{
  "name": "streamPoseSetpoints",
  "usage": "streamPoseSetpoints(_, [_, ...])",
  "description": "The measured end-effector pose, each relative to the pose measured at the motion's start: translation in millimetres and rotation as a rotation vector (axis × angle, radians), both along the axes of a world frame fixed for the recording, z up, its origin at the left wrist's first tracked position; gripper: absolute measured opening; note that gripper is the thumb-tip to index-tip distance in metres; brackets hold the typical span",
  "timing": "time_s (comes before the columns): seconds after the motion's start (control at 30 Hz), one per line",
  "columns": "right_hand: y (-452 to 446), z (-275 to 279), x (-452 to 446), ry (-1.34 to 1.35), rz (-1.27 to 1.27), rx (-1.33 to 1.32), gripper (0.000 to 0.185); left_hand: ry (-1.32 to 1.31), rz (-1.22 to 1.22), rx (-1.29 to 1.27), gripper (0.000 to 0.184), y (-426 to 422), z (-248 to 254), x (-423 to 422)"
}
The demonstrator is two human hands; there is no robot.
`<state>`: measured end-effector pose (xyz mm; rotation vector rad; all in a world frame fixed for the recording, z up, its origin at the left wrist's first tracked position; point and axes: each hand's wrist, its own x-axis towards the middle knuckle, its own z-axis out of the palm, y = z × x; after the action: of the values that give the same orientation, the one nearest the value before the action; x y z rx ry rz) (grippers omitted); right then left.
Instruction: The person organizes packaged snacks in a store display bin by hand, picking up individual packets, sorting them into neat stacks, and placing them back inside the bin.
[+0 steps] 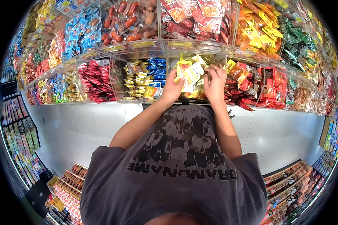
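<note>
Both my hands are over a clear bin (199, 47) of yellow and white snack packets in the lower row. Fingers of my left hand (172, 87) are closed at the left edge of a pale yellow packet (192, 75). Another yellow packet with a red mark (184, 66) lies against it, just above those fingers. My right hand (215, 83) is at the bin's right side, its fingers spread and bent over the packets. Whether it touches one is unclear.
Left of the bin are blue packets (158, 71) and red packets (97, 80); red-black packets (248, 80) are on the right. Upper bins hold sausages (131, 20) and yellow-orange packets (257, 28). Clear plastic dividers separate them. More shelves (20, 142) stand at the sides and behind.
</note>
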<state>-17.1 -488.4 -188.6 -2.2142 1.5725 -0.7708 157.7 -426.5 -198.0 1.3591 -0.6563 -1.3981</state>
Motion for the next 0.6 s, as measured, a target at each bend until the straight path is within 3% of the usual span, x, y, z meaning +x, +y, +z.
streamPoseSetpoints(0.1, [4, 7, 0, -0.010, 0.052, 0.022, 0.029, 0.034, -0.015, -0.051, 0.042, 0, 1, 1])
streamPoseSetpoints(0.17, [9, 28, 10, -0.266, -0.009, 0.120, 0.043, 0.066, -0.038, -0.049, 0.045, 1, 7, 2])
streamPoseSetpoints(0.2, [7, 31, 9, -0.164, 0.024, 0.022, 0.057, 0.079, -0.057, -0.076, 0.045, 2, 10, 3])
streamPoseSetpoints(0.23, [6, 37, 8, -0.162, 0.028, 0.025, 0.057, 0.092, -0.076, -0.104, 0.046, 2, 11, 4])
streamPoseSetpoints(0.3, [2, 45, 8, -0.310, -0.037, 0.432, 0.061, 0.092, -0.095, -0.109, 0.048, 2, 8, 8])
streamPoseSetpoints(0.33, [-1, 42, 7, -0.496, 0.001, 0.433, 0.058, 0.139, -0.111, -0.107, 0.050, 2, 9, 10])
streamPoseSetpoints(0.37, [-3, 45, 3, -0.427, -0.064, 0.438, 0.056, 0.186, -0.127, -0.105, 0.052, 2, 10, 13])
streamPoseSetpoints(0.43, [-10, 45, -6, -0.563, -0.121, 0.341, 0.057, 0.226, -0.121, -0.084, 0.055, 3, 11, 21])
streamPoseSetpoints(0.47, [-17, 44, -15, -0.399, -0.093, 0.148, 0.054, 0.268, -0.122, -0.060, 0.059, 5, 11, 24])
streamPoseSetpoints(0.5, [-18, 63, -17, -0.653, -0.124, 0.398, 0.047, 0.268, -0.116, -0.060, 0.059, 6, 18, 27])
streamPoseSetpoints(0.57, [-22, 79, -26, -0.769, -0.060, 0.464, 0.041, -0.016, -0.224, 0.003, 0.064, 8, 35, 33])
streamPoseSetpoints(0.6, [-23, 91, -28, -0.770, -0.027, 0.504, 0.038, 0.046, -0.225, -0.053, 0.063, 7, 32, 35])
